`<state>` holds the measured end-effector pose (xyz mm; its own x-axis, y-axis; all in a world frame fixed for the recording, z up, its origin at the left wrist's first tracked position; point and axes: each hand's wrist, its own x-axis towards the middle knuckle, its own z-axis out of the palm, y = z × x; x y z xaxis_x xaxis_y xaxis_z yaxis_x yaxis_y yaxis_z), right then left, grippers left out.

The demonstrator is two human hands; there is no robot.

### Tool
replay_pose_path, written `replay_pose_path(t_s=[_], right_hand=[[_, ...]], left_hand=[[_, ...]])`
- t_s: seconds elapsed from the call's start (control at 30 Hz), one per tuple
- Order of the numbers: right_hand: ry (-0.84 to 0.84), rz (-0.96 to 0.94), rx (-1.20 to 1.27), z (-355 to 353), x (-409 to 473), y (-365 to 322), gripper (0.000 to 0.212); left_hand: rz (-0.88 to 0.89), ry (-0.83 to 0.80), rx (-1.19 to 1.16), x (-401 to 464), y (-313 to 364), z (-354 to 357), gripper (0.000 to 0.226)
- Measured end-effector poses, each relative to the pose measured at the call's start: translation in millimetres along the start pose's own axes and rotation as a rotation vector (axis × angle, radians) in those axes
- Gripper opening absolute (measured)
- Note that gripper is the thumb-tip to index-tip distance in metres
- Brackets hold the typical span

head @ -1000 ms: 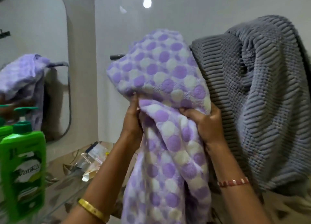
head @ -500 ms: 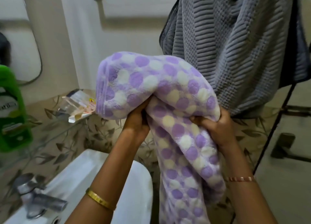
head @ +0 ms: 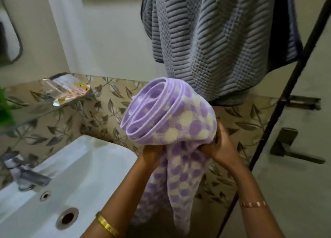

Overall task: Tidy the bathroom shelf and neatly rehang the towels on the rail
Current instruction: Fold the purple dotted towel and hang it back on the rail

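A person's two hands hold a bunched purple towel with pale spots in front of the chest, above the right edge of a white basin. The left hand has its fingers closed into the cloth from the left, and the right hand has its fingers closed into it from the right, so the gathered top mushrooms above the fists with its hemmed edges curled in loops, while the rest hangs down between the forearms. A gold bangle circles the left wrist and a thin pink-and-white band the right. Behind and above the purple towel, a grey ribbed towel hangs in loose folds against the wall; whatever carries it lies out of view above the top edge. On the left, a glass shelf carries a crumpled clear packet with printed card in it, its contents too blurred to make out, and a green shape at the far left edge, possibly a bottle. The basin holds nothing; its drain and overflow hole show, with a chrome tap at its left rim. Leaf-patterned tiles back the basin, and a dark door handle sits at right.
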<state>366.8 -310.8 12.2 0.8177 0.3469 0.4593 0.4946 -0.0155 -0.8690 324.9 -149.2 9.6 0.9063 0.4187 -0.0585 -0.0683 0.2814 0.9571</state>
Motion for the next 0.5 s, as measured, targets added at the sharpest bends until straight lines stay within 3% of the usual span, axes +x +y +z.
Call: replay_pose_path(t_s=[0.2,0.27,0.37,0.5], right_hand=[[-0.199,-0.079,-0.032,-31,-14,12,0.100],[-0.156,-0.094,-0.045,-33,-17,20,0.084],[0.026,-0.014,0.052,-34,-26,31,0.037],[0.153,0.151,0.204,-45,-34,46,0.039]], left_hand=[[-0.083,0.147,0.206,-25,-56,28,0.036],[-0.075,0.231,0.280,-31,-71,32,0.040],[-0.159,0.213,0.373,-51,-74,45,0.039],[0.213,0.169,0.395,-74,-91,34,0.054]])
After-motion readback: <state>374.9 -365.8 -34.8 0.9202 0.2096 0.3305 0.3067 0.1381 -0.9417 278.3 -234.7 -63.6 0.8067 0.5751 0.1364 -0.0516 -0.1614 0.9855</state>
